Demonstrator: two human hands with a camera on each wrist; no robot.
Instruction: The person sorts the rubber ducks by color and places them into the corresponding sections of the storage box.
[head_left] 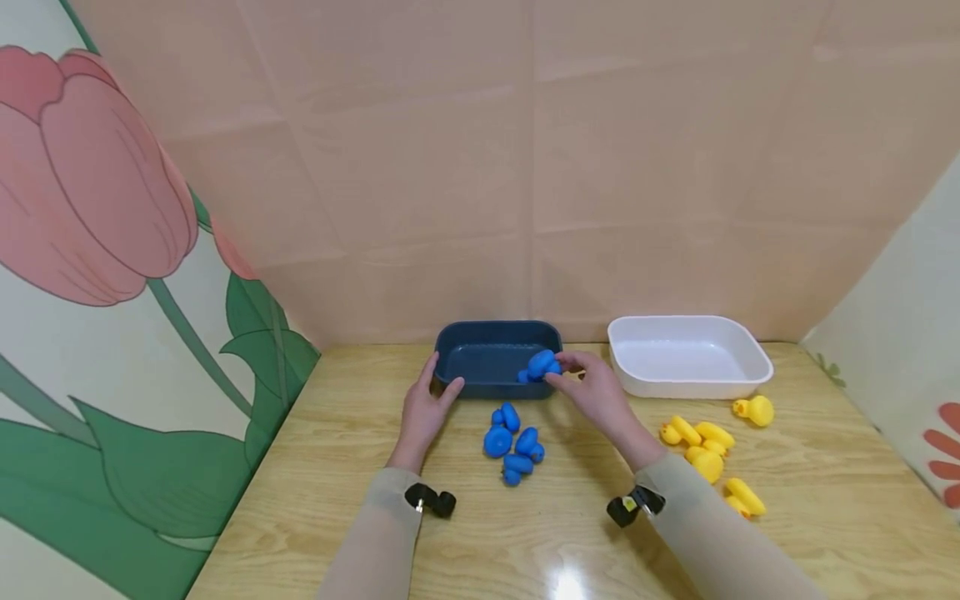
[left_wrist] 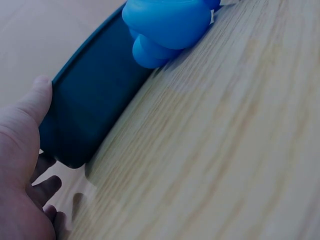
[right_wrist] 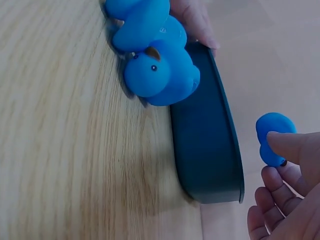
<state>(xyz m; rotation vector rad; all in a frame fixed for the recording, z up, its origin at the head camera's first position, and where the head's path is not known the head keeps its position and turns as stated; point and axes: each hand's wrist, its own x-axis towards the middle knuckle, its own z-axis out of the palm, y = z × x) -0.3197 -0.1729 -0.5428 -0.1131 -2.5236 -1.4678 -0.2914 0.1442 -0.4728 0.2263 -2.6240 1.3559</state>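
Observation:
Over the right end of the dark blue tray (head_left: 480, 390), my right hand (head_left: 600, 393) pinches a blue rubber duck (right_wrist: 274, 140) between thumb and fingers. A bit of blue at the tray's right end, just below the held duck, looks like another duck lying inside. My left hand (head_left: 426, 415) touches the tray's left front corner, with the thumb against the front wall (left_wrist: 90, 95) and fairly straight fingers along the left end. Several blue rubber ducks (head_left: 498, 442) lie in a cluster on the table before the tray; one duck (right_wrist: 160, 75) shows its brown beak in the right wrist view.
To the right stands a white tray (head_left: 690, 388) with no ducks visible in it. Several yellow rubber ducks (head_left: 705, 463) lie on the wooden table (head_left: 555, 533) in front of it. A pinkish-beige backdrop (head_left: 420, 167) rises behind both trays.

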